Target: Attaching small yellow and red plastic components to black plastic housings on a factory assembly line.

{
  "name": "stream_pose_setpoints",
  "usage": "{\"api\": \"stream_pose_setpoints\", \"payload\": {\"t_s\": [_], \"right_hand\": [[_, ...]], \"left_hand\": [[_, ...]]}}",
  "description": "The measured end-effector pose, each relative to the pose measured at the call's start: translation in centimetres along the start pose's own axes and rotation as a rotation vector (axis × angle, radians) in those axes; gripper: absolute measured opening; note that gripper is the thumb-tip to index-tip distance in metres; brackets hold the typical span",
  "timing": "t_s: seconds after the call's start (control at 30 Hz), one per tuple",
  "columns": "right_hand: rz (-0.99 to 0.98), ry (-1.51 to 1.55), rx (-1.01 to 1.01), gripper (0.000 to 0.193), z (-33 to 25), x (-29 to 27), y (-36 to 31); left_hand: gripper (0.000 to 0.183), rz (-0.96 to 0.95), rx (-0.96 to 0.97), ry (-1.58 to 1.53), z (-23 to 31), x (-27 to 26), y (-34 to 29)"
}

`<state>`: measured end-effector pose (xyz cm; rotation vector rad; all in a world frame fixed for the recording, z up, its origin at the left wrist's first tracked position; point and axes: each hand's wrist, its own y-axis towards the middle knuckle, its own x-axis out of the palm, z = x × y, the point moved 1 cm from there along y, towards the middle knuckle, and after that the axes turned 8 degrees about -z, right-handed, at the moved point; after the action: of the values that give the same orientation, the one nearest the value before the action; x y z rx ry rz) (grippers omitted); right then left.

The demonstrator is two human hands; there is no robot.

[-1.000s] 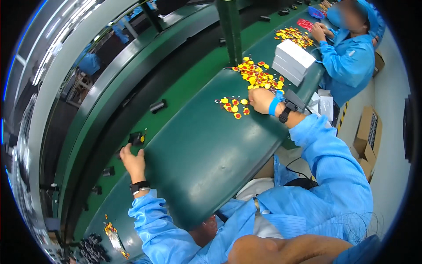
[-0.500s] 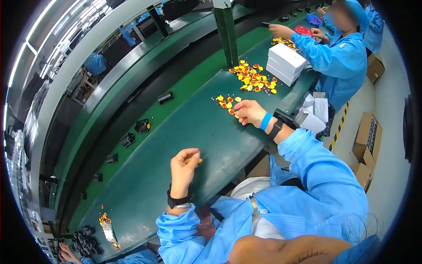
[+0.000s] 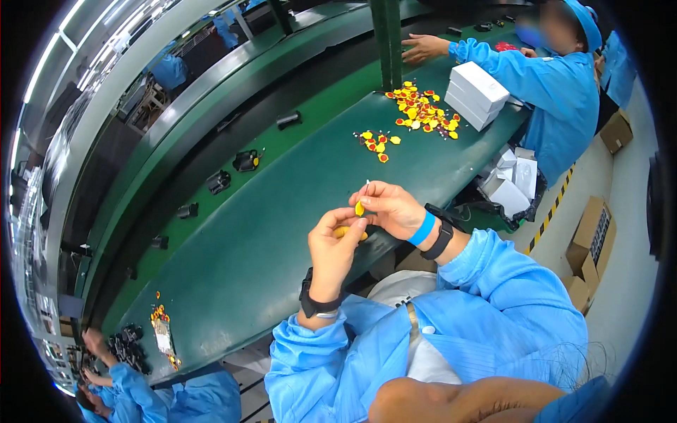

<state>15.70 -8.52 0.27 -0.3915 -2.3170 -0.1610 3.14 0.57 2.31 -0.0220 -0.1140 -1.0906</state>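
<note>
My hands meet over the near edge of the green work surface point(image 3: 282, 233). My right hand point(image 3: 396, 213), with a blue band and a dark strap at its wrist, pinches a small yellow leaf-shaped piece point(image 3: 360, 209) with a thin stem or lead on top. Closed beside it, my left hand point(image 3: 334, 248) has another yellow piece point(image 3: 342, 232) tucked between its fingers; its full shape is hidden. A small cluster of yellow-and-red pieces point(image 3: 375, 143) lies beyond my hands, and a larger pile of them point(image 3: 423, 109) behind that.
White boxes point(image 3: 474, 97) are stacked near a co-worker point(image 3: 557, 106) at the far right. A black-lined bin of white boxes point(image 3: 513, 180) stands below. Black cylindrical parts point(image 3: 218, 182) line the green belt. Another person point(image 3: 176, 395) works at the lower left by dark parts point(image 3: 128, 347).
My right hand has come back from the small cluster with a yellow piece. My left hand has moved right and the two now meet. The co-worker's arm has shifted.
</note>
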Motion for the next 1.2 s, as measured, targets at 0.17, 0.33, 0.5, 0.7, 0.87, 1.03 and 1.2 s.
{"api": "stream_pose_setpoints", "payload": {"t_s": [0.17,0.33,0.5,0.7,0.87,1.03,1.2], "right_hand": [[-0.047,-0.182,-0.018,0.018,0.4,1.1,-1.0],[-0.186,-0.258,0.179,0.031,-0.9,0.4,-2.4],[-0.211,-0.084,0.417,0.031,-0.2,0.1,-2.4],[-0.109,-0.314,0.183,0.016,0.8,0.5,-2.3],[-0.001,-0.502,-0.113,0.011,0.8,1.5,-2.8],[-0.023,-1.289,-0.646,0.010,0.4,2.1,-3.1],[-0.037,-1.328,-0.661,0.009,0.4,2.0,-3.3]], "left_hand": [[0.012,0.140,0.250,0.414,0.1,-0.6,-0.8],[0.014,0.199,0.661,0.995,1.0,-1.8,-2.1],[0.019,0.099,0.897,1.214,1.1,-1.8,-2.4],[0.018,0.226,0.634,0.914,0.7,-1.2,-2.5],[0.013,0.129,-0.005,0.033,0.0,-0.6,-3.7],[0.015,0.073,-0.156,-0.200,-0.9,-0.6,-3.2],[0.009,0.114,-0.271,-0.472,-1.7,-0.7,-2.8]]}}
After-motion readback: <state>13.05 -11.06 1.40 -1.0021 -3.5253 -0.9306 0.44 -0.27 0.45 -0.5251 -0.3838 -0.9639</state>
